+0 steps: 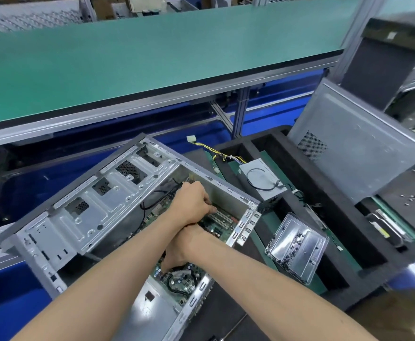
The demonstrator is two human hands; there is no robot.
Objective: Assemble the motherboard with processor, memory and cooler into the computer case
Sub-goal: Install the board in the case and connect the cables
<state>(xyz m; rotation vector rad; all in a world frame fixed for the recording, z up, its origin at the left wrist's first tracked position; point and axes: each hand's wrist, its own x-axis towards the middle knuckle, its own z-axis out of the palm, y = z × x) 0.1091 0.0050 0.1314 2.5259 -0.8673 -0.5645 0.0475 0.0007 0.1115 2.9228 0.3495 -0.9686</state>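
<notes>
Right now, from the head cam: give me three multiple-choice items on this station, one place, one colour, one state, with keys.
1. Where is the clear screw tray?
A) inside the case
B) on the black foam insert, right of the case
C) on the far bench

2. What colour is the bench top behind the case?
A) green
B) red
C) white

3. What state is the case in?
A) side panel closed
B) open, motherboard inside
C) open, empty

Key: B, the tray lies on the insert beside the case; A, the long surface is green; B, the board shows through the open side.
</notes>
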